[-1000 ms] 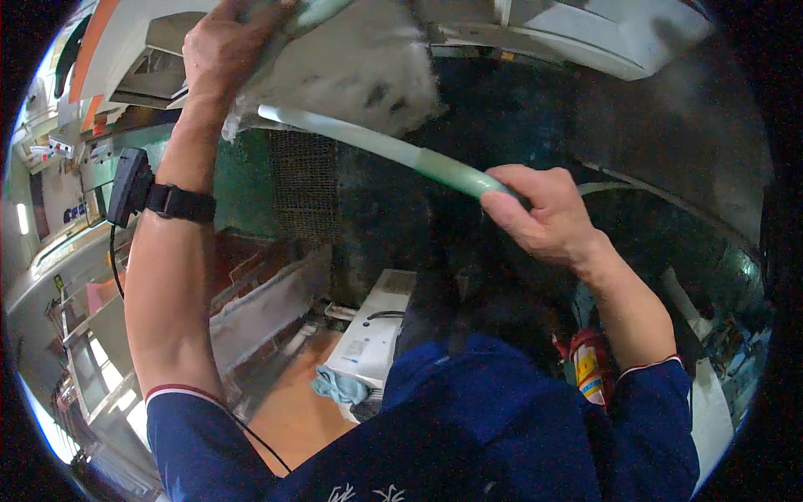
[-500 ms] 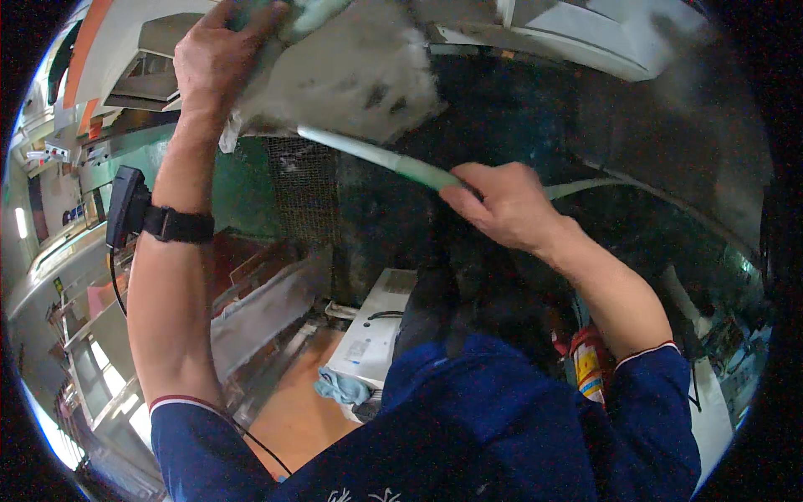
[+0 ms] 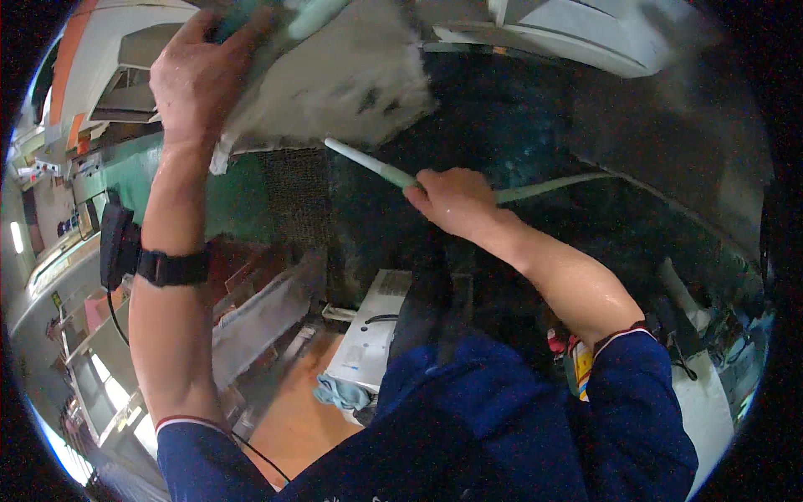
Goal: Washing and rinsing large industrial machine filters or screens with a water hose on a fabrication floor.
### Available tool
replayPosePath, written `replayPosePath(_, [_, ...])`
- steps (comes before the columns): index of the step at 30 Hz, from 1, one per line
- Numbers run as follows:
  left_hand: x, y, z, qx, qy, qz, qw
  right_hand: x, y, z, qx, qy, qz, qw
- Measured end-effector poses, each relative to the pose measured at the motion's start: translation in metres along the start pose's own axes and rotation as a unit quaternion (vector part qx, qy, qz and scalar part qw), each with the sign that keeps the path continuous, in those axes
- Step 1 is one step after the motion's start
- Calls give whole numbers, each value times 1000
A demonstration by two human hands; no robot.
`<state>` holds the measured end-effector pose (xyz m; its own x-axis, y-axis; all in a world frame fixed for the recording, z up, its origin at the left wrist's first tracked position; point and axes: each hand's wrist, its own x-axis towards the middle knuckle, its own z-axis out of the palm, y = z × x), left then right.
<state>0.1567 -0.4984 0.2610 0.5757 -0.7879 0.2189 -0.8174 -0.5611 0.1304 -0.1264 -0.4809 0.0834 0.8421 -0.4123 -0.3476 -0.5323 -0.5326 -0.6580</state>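
Currently, the hose [image 3: 393, 174] is clamped in the right hand [image 3: 456, 199], its white end [image 3: 355, 156] directed toward the grey mass [image 3: 335, 96]; whether the left hand [image 3: 196, 88] grips anything cannot be told, nor how much work is finished or left.

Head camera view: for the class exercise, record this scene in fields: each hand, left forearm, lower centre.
Left hand: near the top edge, by a teal object; grip unclear
Right hand: closed around a white-ended, pale green tube
Left forearm: black strap with a black device
Lower centre: white box, light-blue cloth at its end
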Motion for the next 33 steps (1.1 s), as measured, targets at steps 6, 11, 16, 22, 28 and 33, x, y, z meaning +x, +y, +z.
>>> replayPosePath(6, [-2,-1,0,-16,-19,-51,998,12,11,41,10,-41,35,999])
replayPosePath(11, [-9,-8,1,-54,-12,-87,995,19,27,83,13,-49,37,998])
replayPosePath(16, [-10,-11,2,-62,8,-64,996,10,52,120,24,28,-13,999])
replayPosePath(22, [-10,-19,0,-19,33,-48,998,16,43,121,6,5,4,1000])
replayPosePath(28, [-12,-22,-5,-20,18,-52,998,21,50,114,-23,-18,-20,999])
replayPosePath(33, [-10,-37,7,-19,40,-5,999,14,48,81,-19,-4,35,999])
